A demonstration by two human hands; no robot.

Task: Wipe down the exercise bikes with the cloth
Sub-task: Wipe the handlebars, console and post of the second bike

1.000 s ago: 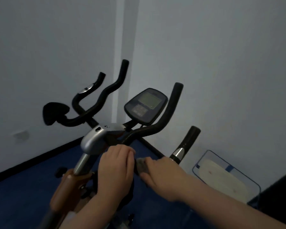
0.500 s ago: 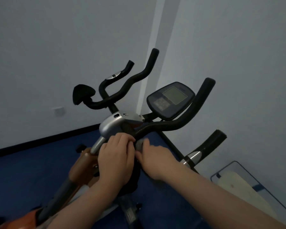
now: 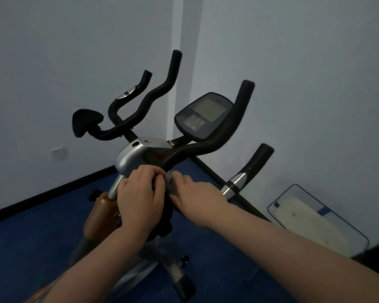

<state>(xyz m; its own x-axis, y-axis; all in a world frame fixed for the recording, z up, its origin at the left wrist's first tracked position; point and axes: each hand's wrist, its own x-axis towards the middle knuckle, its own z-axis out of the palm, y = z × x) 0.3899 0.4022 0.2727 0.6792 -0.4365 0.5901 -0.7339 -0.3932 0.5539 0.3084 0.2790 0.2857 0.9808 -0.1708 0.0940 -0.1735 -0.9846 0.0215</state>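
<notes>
Nearest the camera, two bare forearms are extended from the lower edge toward the middle of the exercise bike (image 3: 140, 154). The left hand (image 3: 140, 200) is laid over the bike's stem just below the silver handlebar clamp (image 3: 136, 156), with its fingers curled down over a dark part there; what exactly is gripped beneath them cannot be told. Just to its right, the right hand (image 3: 195, 197) is held against the same spot, and a small grey cloth (image 3: 172, 184) is pinched under its thumb and fingers, bunched between the two hands and pressed on the base of the black handlebar (image 3: 206, 147). The two hands are nearly touching.

Below the left hand, an orange-brown frame cover (image 3: 99, 215) is seen, and under the wrists the bike's lower frame, which is blurred. A blue floor (image 3: 31, 237) is spread beneath everything.

Farther back, the handlebar is branched to both sides with upturned black grips. A silver sensor band (image 3: 234, 184) is fitted on the near-right grip. A dark console (image 3: 204, 115) with a pale grey screen is mounted between the right-hand bars, tilted toward the viewer. At the far left end of the handlebar a black pad (image 3: 85, 121) is fixed.

At the right, against the wall, a blue-edged mat (image 3: 315, 224) with a pale centre is lying on the floor. On the far left wall a wall socket (image 3: 58, 153) is set low down, above a dark skirting strip.
</notes>
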